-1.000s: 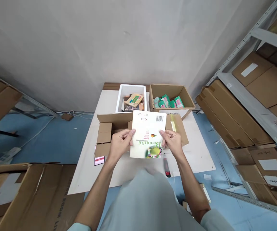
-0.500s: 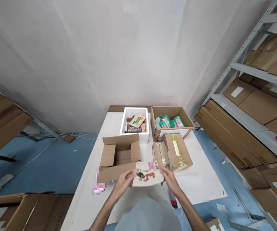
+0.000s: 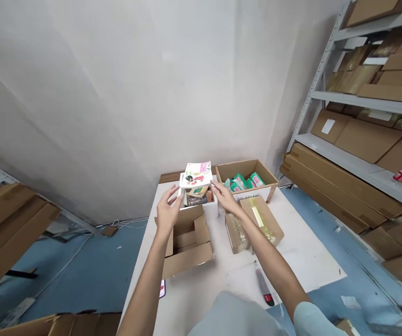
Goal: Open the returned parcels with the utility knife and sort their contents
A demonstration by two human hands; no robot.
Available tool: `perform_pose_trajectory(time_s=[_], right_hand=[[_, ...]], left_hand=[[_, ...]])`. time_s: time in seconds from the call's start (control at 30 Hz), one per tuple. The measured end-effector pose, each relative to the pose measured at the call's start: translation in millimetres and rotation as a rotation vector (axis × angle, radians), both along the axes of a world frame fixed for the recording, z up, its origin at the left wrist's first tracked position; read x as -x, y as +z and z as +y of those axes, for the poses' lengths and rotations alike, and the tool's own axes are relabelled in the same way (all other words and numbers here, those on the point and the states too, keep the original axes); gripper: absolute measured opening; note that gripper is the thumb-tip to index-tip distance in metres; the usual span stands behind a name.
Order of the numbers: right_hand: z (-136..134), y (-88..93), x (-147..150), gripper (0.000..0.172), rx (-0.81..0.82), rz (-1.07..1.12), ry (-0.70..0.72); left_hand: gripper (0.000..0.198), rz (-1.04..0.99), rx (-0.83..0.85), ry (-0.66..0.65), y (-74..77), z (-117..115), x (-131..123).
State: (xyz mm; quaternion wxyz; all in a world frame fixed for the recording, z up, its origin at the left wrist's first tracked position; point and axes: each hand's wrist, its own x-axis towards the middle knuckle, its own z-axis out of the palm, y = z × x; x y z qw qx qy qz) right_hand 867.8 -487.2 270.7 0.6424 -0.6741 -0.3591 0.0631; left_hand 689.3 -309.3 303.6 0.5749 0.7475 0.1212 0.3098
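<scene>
A white book (image 3: 197, 175) with a dark green and red picture and a pink patch on its cover is held up over the white foam box (image 3: 212, 211). My left hand (image 3: 169, 207) is at its lower left corner, with the fingers bent and the thumb below. At the lower right corner, my right hand (image 3: 224, 196) grips the edge with its fingertips. Below the book, a black book (image 3: 196, 199) and a yellowish packet (image 3: 198, 192) show inside the foam box. The book hides the box's far rim.
An open carton (image 3: 189, 263) stands in front of the foam box. Right of it are a carton of green packets (image 3: 273, 190) and two taped boxes (image 3: 262, 221). A utility knife (image 3: 264, 284) and a phone (image 3: 162, 288) lie near the front. Loaded shelves (image 3: 362, 100) stand at right.
Both hands have carried the book forward, from near my body to above the foam box. The knife and phone show more plainly, and the view has shifted.
</scene>
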Motion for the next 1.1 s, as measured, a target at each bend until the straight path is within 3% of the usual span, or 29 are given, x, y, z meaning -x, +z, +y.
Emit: perform_pose_trajectory(time_s=[0.03,0.1,0.17,0.23,0.33,0.4,0.47,0.6,0.7,0.77,0.9,1.1], right_hand=[[-6.7,-5.6,3.0,0.064,0.002,-0.021,0.011],[-33.5,-35.7,18.3,0.057,0.046,-0.001,0.054],[-74.6,-84.6,41.1,0.056,0.141,0.106,0.117],[-125.5,-140.5,66.5,0.052,0.291,0.241,0.151],[-207.7,-212.8,101.6,0.035,0.732,0.430,-0.042],[-258.1,-245.5,118.3,0.041,0.910,0.533,-0.196],[-299.6,-267.1,127.7,0.059,1.014,0.601,-0.330],[-345.9,-295.1,130.6,0.097,1.231,0.683,-0.503],[-350.7,-313.8,130.9,0.102,1.307,0.666,-0.540],[-346.6,-324.9,134.7,0.087,1.282,0.609,-0.569],[-339.8,-337.4,145.9,0.030,1.147,0.533,-0.503],[-346.0,-322.5,141.7,0.012,1.001,0.508,-0.427]], left_hand=[[0.044,-0.002,-0.009,-0.005,-5.3,-4.8,0.6],[0.045,0.022,-0.019,-0.029,-29.1,-22.1,6.8],[0.049,0.114,-0.011,-0.089,-68.4,-47.7,18.9],[0.052,0.314,0.025,-0.229,-117.1,-77.3,36.2],[0.056,0.554,0.112,-0.386,-187.6,-119.4,68.2],[0.054,0.657,0.147,-0.459,-222.4,-141.8,86.4],[0.052,0.732,0.170,-0.521,-245.6,-159.2,96.2],[0.051,0.812,0.163,-0.571,-269.2,-185.8,87.2],[0.044,0.861,0.093,-0.561,-279.2,-203.8,67.2],[0.042,0.898,0.020,-0.541,-285.2,-216.3,54.3],[0.048,0.927,-0.126,-0.518,-295.5,-245.0,36.2],[0.064,0.802,-0.222,-0.612,-296.2,-288.4,17.6]])
